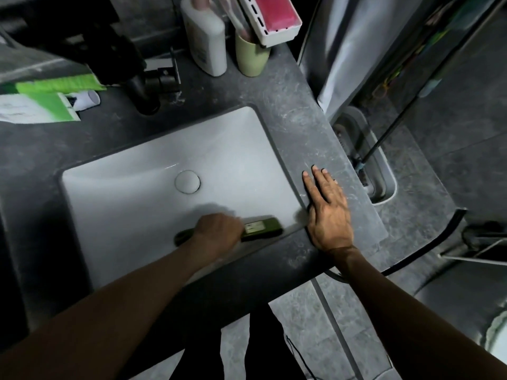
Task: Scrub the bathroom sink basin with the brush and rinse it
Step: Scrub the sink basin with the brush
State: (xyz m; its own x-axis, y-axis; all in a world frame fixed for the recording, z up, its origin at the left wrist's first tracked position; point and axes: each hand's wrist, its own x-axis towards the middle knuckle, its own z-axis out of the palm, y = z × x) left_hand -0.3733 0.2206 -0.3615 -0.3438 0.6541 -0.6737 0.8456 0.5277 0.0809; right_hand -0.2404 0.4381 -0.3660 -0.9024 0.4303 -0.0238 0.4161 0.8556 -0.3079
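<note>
A white rectangular sink basin (131,204) is set into a dark grey stone counter (288,105), with a round white drain plug (187,181) near its middle. My left hand (219,231) grips a dark green scrub brush (260,227) against the basin's near right wall; the brush is blurred. My right hand (327,212) lies flat on the counter right of the basin, fingers straight. A black faucet (145,89) stands behind the basin; no water is seen running.
A white bottle (205,37), a pale green cup (251,57) and a white box with a pink lid (274,17) stand at the back of the counter. Green and white packets (41,102) lie at back left. A mop bucket (367,160) sits on the floor at right.
</note>
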